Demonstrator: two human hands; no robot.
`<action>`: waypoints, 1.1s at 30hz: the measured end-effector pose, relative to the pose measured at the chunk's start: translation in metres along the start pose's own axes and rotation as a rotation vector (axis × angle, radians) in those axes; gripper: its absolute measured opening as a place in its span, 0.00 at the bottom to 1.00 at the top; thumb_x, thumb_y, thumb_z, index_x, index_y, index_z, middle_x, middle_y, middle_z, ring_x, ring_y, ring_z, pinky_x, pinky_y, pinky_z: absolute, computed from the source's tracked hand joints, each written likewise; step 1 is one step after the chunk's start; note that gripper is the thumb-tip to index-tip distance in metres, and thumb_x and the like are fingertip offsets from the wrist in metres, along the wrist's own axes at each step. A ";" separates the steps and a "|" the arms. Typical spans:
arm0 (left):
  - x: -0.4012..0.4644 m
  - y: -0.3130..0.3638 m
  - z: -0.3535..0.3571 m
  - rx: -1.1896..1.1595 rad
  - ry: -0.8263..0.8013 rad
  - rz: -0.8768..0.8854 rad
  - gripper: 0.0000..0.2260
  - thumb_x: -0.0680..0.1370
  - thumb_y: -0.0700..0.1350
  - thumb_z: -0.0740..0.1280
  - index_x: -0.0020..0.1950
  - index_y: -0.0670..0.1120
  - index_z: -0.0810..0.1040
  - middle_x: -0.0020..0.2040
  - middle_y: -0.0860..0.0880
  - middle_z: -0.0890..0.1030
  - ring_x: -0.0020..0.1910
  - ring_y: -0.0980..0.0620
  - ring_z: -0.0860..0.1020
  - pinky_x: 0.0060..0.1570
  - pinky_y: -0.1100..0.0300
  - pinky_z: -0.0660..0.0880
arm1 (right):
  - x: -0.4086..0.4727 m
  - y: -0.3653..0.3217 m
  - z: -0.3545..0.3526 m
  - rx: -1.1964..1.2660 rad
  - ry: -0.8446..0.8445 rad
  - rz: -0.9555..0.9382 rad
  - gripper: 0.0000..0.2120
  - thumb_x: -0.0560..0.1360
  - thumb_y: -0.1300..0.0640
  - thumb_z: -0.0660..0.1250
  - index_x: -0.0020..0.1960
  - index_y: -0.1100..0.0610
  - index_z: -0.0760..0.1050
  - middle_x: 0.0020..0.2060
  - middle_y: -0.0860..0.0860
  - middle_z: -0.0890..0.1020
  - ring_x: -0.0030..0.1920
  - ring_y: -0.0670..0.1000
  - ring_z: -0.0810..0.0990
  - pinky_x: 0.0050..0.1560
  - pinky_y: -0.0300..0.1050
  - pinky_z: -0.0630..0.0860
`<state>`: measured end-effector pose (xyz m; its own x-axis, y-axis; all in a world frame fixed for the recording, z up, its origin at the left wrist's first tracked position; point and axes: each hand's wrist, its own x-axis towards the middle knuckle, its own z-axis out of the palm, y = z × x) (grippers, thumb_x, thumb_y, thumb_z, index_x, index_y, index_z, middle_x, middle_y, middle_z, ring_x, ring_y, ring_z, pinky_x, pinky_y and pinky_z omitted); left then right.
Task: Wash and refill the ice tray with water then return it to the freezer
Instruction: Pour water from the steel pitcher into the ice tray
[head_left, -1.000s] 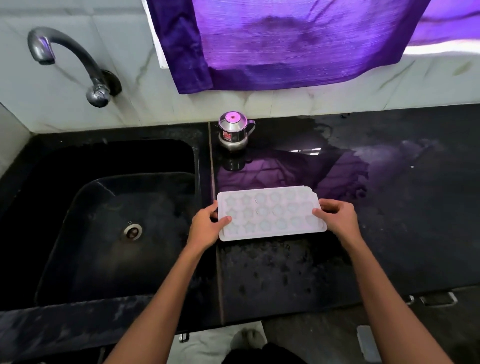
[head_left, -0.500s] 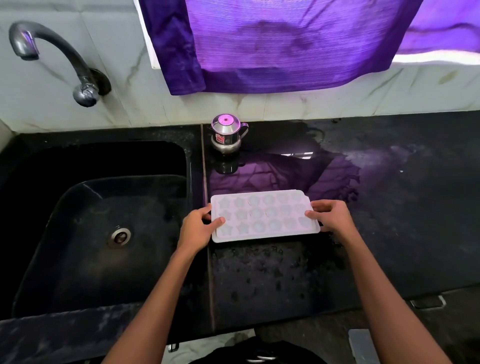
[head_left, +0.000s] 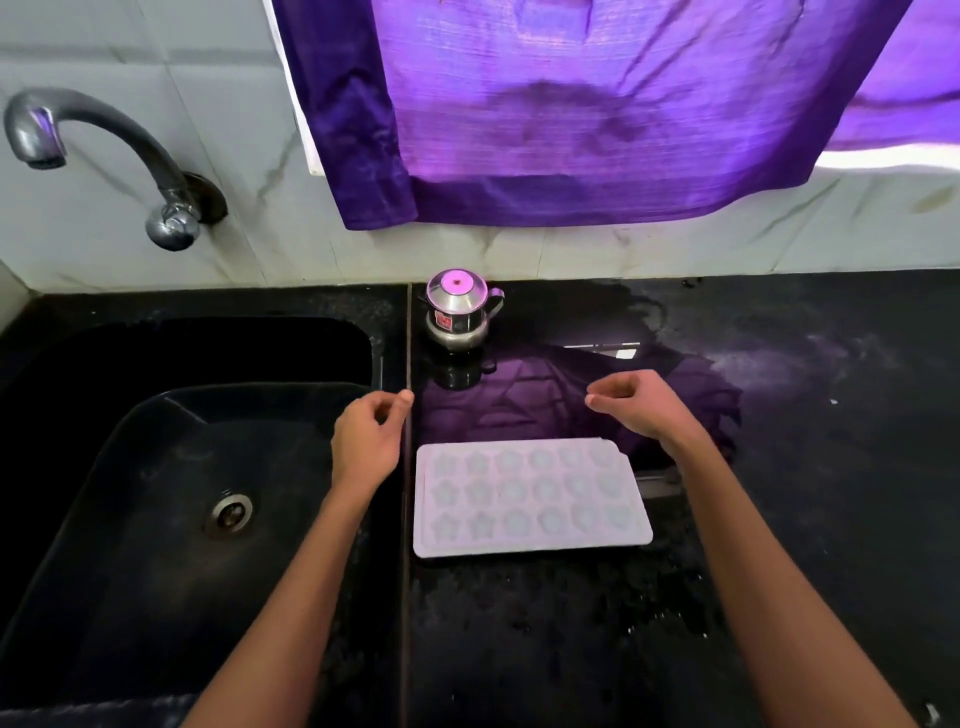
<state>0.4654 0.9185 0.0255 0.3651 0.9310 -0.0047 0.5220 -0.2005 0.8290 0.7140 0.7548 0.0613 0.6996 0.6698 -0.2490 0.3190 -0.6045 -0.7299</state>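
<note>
Right now the ice tray (head_left: 530, 499) lies flat on the dark worktop (head_left: 779, 519) at mid-frame, just right of the sink (head_left: 156, 519). Both hands, left hand (head_left: 366, 441) and right hand (head_left: 641, 405), hover above it, loosely curled, each grip empty. Washing, refilling and the freezer all seem left to do.

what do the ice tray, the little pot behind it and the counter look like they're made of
Ice tray: probably plastic or silicone, pale, matte and opaque, with moulded star-shaped cells.
Little pot: metal, likely stainless steel; its polished dome mirrors the purple curtain.
Counter: dark polished stone, perhaps granite; it is glossy enough to reflect the curtain, with fine specks near the front.
</note>
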 end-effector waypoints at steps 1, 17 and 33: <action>0.009 0.007 0.003 -0.012 -0.002 0.001 0.15 0.77 0.57 0.63 0.45 0.47 0.80 0.38 0.49 0.81 0.40 0.46 0.81 0.45 0.50 0.77 | 0.009 -0.009 0.002 0.001 -0.013 -0.028 0.10 0.73 0.55 0.72 0.53 0.56 0.82 0.48 0.51 0.83 0.50 0.48 0.81 0.53 0.43 0.75; 0.135 0.036 0.072 -0.166 -0.174 -0.098 0.38 0.64 0.71 0.67 0.64 0.47 0.72 0.61 0.49 0.77 0.60 0.52 0.76 0.62 0.50 0.72 | 0.151 -0.087 0.080 0.155 -0.074 -0.293 0.25 0.78 0.44 0.60 0.69 0.58 0.69 0.64 0.55 0.74 0.63 0.51 0.74 0.64 0.45 0.70; 0.125 0.040 0.079 -0.285 -0.213 -0.003 0.22 0.75 0.53 0.66 0.68 0.48 0.70 0.61 0.51 0.78 0.59 0.56 0.75 0.53 0.70 0.69 | 0.139 -0.077 0.081 0.496 -0.247 -0.215 0.19 0.73 0.44 0.68 0.37 0.56 0.65 0.30 0.53 0.67 0.34 0.52 0.66 0.38 0.60 0.71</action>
<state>0.5931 1.0026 0.0135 0.5321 0.8409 -0.0989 0.2986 -0.0770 0.9513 0.7346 0.9292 0.0320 0.4642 0.8711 -0.1602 0.0585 -0.2106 -0.9758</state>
